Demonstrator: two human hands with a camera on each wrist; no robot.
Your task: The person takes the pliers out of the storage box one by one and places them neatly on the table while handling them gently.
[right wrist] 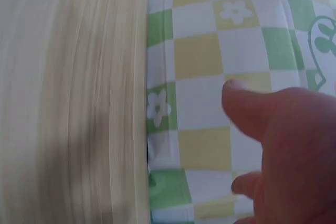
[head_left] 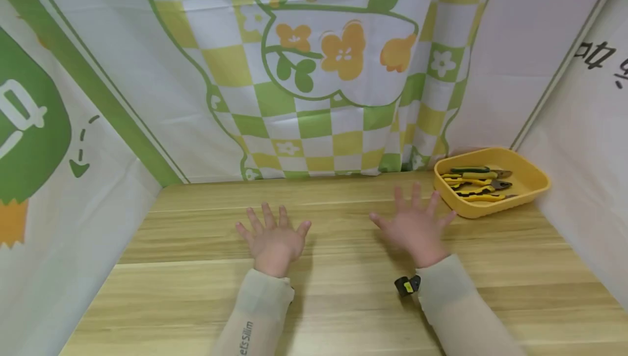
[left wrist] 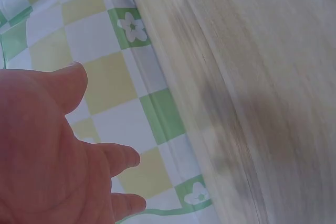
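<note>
Both hands are spread over the wooden table (head_left: 338, 312) with nothing in them. On the left side, my left hand (head_left: 277, 237) has its fingers fanned out and pointing away from me. My right hand (head_left: 416, 227) is likewise spread, its fingers just left of a yellow basket (head_left: 527, 195). In the basket lie several pliers (head_left: 473, 189) with yellow-and-black or green handles. The left wrist view shows part of the left hand (left wrist: 47, 150), thumb apart from the fingers. In the right wrist view the right hand (right wrist: 294, 156) appears with its thumb extended.
A checked green, yellow and white cloth (head_left: 314, 127) with flowers hangs along the table's back edge. Printed white cloth walls (head_left: 584, 181) stand at both sides. A black strap with a yellow-marked buckle (head_left: 406, 286) sits at the right cuff.
</note>
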